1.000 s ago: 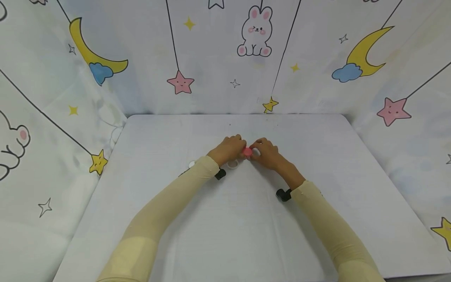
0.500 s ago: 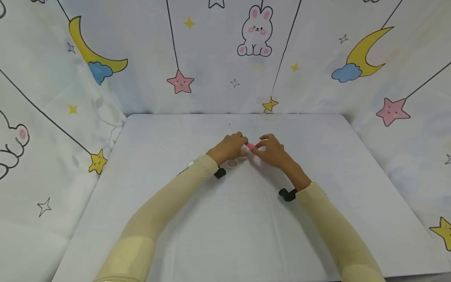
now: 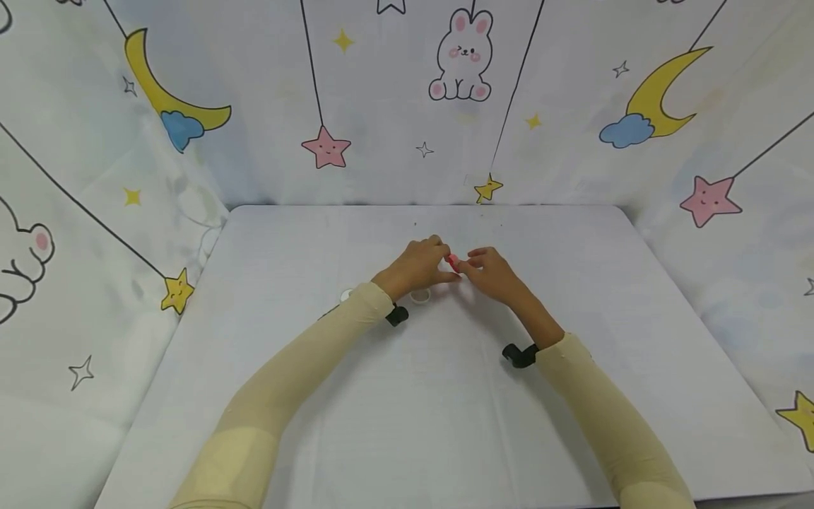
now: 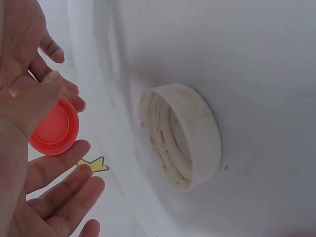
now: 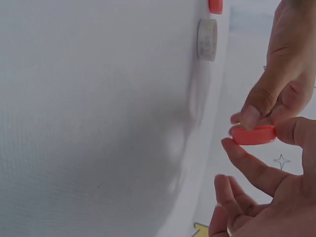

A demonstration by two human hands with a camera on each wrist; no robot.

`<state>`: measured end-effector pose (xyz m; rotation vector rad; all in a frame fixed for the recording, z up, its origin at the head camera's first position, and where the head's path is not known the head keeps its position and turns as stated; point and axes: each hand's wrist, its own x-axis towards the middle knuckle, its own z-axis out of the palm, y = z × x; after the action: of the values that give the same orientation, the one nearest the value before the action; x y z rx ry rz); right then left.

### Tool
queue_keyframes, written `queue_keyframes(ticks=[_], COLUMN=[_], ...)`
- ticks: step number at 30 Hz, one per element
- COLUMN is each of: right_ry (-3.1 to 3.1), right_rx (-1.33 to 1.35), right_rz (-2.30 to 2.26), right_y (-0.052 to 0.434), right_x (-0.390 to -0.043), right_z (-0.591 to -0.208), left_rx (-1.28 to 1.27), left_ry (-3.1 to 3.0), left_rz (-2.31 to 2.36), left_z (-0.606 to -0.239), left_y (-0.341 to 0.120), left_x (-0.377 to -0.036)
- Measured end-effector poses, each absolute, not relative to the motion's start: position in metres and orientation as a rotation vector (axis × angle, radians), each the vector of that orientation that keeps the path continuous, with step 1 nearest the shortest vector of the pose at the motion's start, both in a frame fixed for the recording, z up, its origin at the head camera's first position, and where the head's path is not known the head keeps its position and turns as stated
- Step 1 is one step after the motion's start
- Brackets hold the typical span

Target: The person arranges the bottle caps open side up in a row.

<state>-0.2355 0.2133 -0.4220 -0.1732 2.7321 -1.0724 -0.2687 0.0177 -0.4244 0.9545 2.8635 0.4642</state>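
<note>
A small red bottle cap (image 3: 453,263) is between the two hands, off the table; the left wrist view shows its hollow inner side. My right hand (image 3: 496,276) pinches it between thumb and index finger, best seen in the right wrist view. My left hand (image 3: 416,265) has a finger right at the cap's edge, its other fingers relaxed. In the head view the left thumb is spread below the cap; in the left wrist view it overlaps the cap (image 4: 53,129). Near the left wrist lies a larger white screw cap (image 4: 205,133), opening upward, stained brownish inside.
Another white round piece (image 3: 346,294) is partly hidden by the left sleeve. At the top of the right wrist view, a red piece (image 5: 215,6) shows beyond a white cap (image 5: 207,39). A printed curtain (image 3: 394,106) stands behind the white table (image 3: 407,424).
The red cap has tipped from face-on to nearly edge-on and moved slightly back. My left thumb has spread away from it in the head view. My right hand has shifted a little to the right.
</note>
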Motion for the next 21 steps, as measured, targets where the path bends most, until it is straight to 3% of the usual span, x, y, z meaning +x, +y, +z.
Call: queue_keyframes(ticks=[8,21], right_ry=[2.718,2.893], right_rx=[-0.162,-0.479], right_rz=[-1.041,-0.86], right_y=[0.212,0.222], right_x=[-0.229,-0.214], right_z=[-0.421,-0.426], left_rx=[0.959,1.007], left_ry=[2.892,2.87], left_rz=[0.438,0.349], left_z=[-0.428,-0.425], left_y=[0.02,0.021], left_x=[-0.265,-0.255])
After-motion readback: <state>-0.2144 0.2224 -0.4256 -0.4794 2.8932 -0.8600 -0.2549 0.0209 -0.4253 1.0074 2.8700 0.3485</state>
